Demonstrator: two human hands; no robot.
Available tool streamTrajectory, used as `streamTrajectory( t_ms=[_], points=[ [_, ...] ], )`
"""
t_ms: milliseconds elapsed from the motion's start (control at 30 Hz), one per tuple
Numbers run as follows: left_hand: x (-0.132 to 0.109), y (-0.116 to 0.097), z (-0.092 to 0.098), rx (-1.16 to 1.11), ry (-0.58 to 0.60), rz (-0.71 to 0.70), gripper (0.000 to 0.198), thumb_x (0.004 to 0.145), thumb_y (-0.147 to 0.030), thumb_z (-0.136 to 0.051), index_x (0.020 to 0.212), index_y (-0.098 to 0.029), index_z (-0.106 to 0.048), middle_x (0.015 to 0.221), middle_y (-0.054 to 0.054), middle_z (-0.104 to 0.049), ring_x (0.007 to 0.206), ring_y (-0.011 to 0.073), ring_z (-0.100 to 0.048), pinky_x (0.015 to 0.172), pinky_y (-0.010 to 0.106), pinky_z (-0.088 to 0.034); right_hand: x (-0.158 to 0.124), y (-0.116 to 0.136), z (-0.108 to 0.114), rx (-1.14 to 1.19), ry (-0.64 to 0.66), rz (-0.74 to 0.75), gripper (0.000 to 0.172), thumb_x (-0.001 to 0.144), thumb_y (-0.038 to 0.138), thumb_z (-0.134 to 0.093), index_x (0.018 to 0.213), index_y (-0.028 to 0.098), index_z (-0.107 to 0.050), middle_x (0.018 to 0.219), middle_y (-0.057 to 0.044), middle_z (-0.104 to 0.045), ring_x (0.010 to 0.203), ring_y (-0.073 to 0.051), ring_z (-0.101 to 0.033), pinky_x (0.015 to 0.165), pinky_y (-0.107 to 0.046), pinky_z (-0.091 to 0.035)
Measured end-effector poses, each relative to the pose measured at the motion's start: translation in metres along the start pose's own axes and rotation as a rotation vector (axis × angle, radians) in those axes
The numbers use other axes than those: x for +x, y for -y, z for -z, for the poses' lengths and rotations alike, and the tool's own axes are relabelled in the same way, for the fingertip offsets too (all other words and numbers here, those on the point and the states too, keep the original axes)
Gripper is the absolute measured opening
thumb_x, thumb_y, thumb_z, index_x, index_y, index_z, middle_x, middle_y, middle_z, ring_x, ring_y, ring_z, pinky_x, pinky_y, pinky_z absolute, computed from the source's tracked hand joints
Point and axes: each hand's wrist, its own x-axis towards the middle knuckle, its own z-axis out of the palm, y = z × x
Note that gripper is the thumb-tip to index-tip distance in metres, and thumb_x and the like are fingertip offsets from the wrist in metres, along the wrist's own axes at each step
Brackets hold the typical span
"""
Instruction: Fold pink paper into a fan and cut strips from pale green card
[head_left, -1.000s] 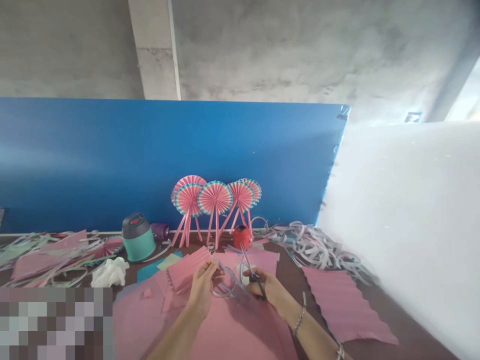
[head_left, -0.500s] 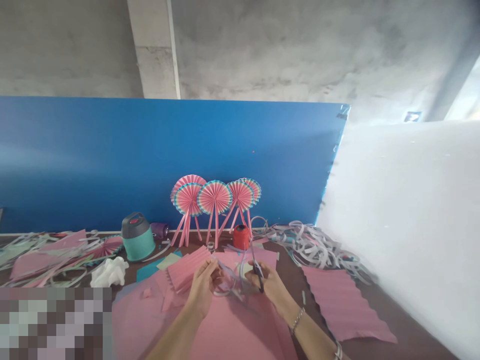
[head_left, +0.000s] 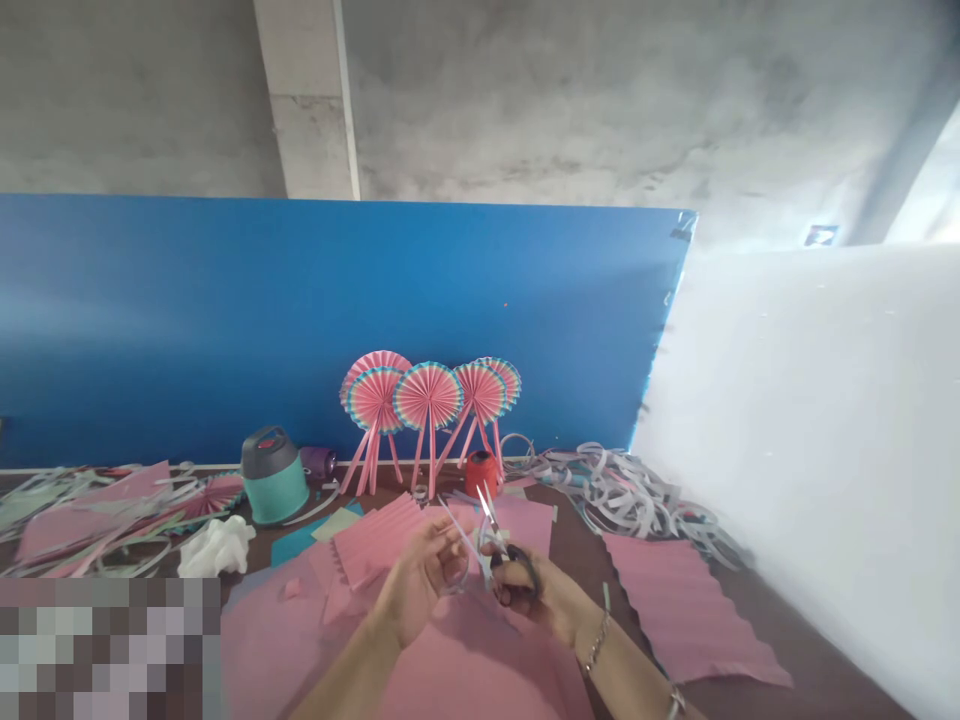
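Observation:
My right hand (head_left: 540,595) grips black-handled scissors (head_left: 504,552) with the blades pointing up and away, slightly apart. My left hand (head_left: 420,585) pinches a thin pale paper strip (head_left: 459,545) that loops between both hands, right beside the blades. Both hands hover over large pink paper sheets (head_left: 450,670) on the brown table. A pleated pink paper piece (head_left: 371,540) lies just left of my left hand.
Several pink paper fans on sticks (head_left: 427,400) lean on the blue board (head_left: 300,320). A teal container (head_left: 274,478), a red spool (head_left: 481,472), white crumpled paper (head_left: 217,545), a heap of grey strips (head_left: 630,490) and another pink pleated sheet (head_left: 675,610) lie around.
My hands have drawn closer together and a little nearer to me. The scissors tilted more upright, and the strip loop tightened between the hands.

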Motion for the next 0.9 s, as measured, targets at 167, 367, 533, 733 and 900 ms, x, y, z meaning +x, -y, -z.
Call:
streamTrajectory(
  t_ms=[167,367,533,733,900],
  points=[
    [-0.006,0.006,-0.006,0.17,0.15,0.024,0.029,0.066,-0.028,-0.074,0.093,-0.018,-0.067,0.096,0.009,-0.068,0.082,0.0165,-0.062,0.08,0.028,-0.045,0.001,0.0,-0.001,0.084,0.097,-0.044,0.026,0.054,0.019,-0.069,0.078,0.015,-0.06,0.058,0.004,-0.055,0.05,-0.006,-0.047,0.053,-0.019,-0.035],
    [0.001,0.013,-0.001,0.267,0.083,-0.031,0.021,0.065,-0.033,-0.073,0.071,-0.013,-0.07,0.077,0.008,-0.069,0.065,0.0127,-0.059,0.067,0.026,-0.045,-0.001,0.0,-0.004,0.088,0.101,-0.029,0.034,0.051,0.021,-0.07,0.083,0.015,-0.06,0.057,0.005,-0.054,0.049,-0.006,-0.046,0.051,-0.018,-0.034],
    [0.013,0.012,0.012,0.294,-0.137,-0.129,0.028,0.06,-0.037,-0.075,0.07,-0.012,-0.067,0.057,0.002,-0.063,0.051,0.0095,-0.054,0.051,0.02,-0.039,0.003,0.004,0.004,-0.177,-0.126,0.108,0.033,0.054,0.025,-0.067,0.084,0.015,-0.058,0.055,0.005,-0.052,0.049,-0.008,-0.045,0.049,-0.021,-0.032],
    [0.013,0.001,0.014,0.316,-0.244,-0.223,0.034,0.057,-0.03,-0.076,0.083,-0.015,-0.062,0.062,0.0,-0.064,0.055,0.0112,-0.058,0.05,0.02,-0.041,0.01,0.002,0.006,-0.486,-0.226,0.299,0.031,0.054,0.03,-0.067,0.081,0.017,-0.057,0.06,0.004,-0.054,0.054,-0.011,-0.046,0.05,-0.024,-0.034],
    [0.011,-0.001,0.011,0.313,-0.224,-0.224,0.038,0.058,-0.026,-0.075,0.09,-0.014,-0.059,0.067,0.001,-0.066,0.062,0.0137,-0.062,0.057,0.022,-0.047,0.01,-0.002,0.003,-0.467,-0.066,0.19,0.041,0.055,0.042,-0.07,0.085,0.016,-0.058,0.056,0.006,-0.05,0.047,-0.008,-0.042,0.047,-0.023,-0.032]
  ],
)
